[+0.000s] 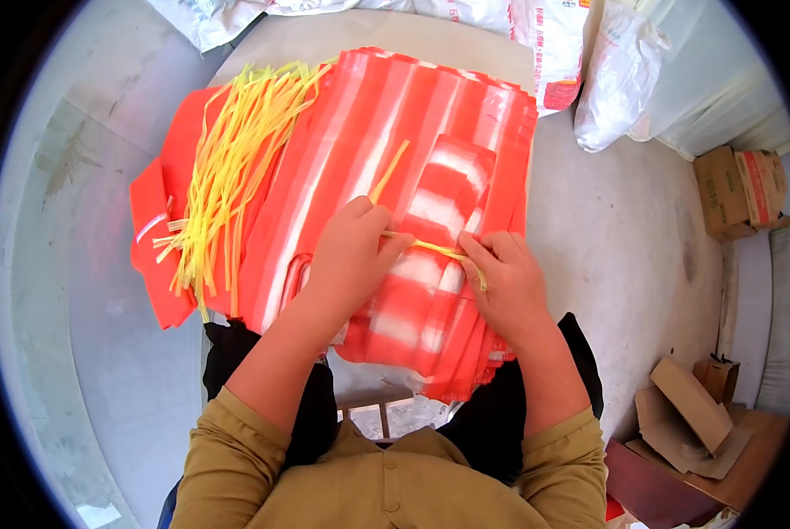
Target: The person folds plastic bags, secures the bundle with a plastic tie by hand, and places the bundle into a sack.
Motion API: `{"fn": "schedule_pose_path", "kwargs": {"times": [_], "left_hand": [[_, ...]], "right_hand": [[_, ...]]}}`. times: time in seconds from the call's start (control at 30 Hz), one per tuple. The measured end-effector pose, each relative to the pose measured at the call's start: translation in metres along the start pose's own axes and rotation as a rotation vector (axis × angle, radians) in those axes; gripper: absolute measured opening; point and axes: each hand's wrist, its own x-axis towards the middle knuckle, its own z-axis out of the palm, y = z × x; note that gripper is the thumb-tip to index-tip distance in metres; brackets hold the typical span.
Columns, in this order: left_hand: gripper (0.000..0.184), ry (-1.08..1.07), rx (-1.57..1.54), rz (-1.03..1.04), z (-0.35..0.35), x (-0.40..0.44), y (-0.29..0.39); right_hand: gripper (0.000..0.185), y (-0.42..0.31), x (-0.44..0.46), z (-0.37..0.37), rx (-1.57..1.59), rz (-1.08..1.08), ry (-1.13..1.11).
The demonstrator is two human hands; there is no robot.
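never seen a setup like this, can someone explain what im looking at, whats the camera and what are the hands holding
There is no machine here, just a person's two bare hands. The single picture comes from a camera worn on the head, looking forward and down, so you see the person's own arms and lap.

In front lies a broad stack of red-and-white sheets, with a bunch of loose yellow strips on its left side. A folded red-and-white bundle lies on top.

The left hand and right hand pinch one yellow strip in their fingers, across the bundle. Its underside is hidden.
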Motion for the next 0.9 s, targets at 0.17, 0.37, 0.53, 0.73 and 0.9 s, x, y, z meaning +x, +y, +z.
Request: {"fn": "schedule_pose_path", "kwargs": {"times": [0.17,0.37,0.53,0.73,0.9], "left_hand": [[0.036,0.062,0.089,0.007,0.0030,0.0007,0.0043],[0.044,0.045,0.138,-0.036,0.0025,0.0021,0.0072],[0.047,0.032,0.148,-0.039,0.0025,0.0025,0.0075],[0.049,0.050,0.213,0.031,0.0037,0.0012,0.0048],[0.048,0.059,0.220,0.052,0.0050,0.0013,0.0062]], "right_hand": [[0.031,0.0047,-0.0040,0.0002,-0.034,-0.046,0.026],[0.031,0.0074,-0.0043,0.0007,-0.052,-0.076,0.019],[0.031,0.0098,-0.0065,0.0009,-0.054,-0.075,0.015],[0.020,0.0085,-0.0066,-0.0027,-0.026,-0.091,0.057],[0.012,0.0044,-0.0024,-0.0051,0.290,0.068,0.021]]}}
